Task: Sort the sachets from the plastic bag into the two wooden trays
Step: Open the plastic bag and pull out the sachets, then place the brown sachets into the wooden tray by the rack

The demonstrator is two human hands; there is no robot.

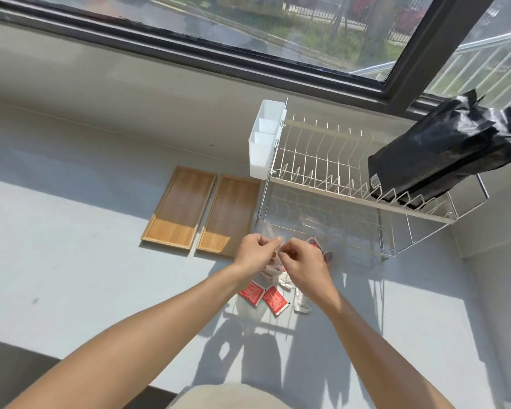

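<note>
From the head camera, both bare forearms reach forward over a pale grey counter (71, 261) lit by hard sunlight. The left hand (252, 250) and right hand (303, 262) meet just in front of the dish rack (351, 184), each with fingers curled closed and pinching the top edge of a clear plastic bag (270, 231), which is held up between them. Beneath the hands, on the counter, lie two red sachets (263, 295) side by side, with pale, whitish sachets (300, 301) just to their right; another red sachet (314, 242) shows beyond the right hand, inside or behind the clear film, I cannot tell which. The two wooden trays (202, 211) lie side by side to the left of the hands, both bare. A white plastic caddy (264, 140) hangs on the rack's left end, and a black bag (443, 152) rests on its upper tier, below the window (248, 28).
</note>
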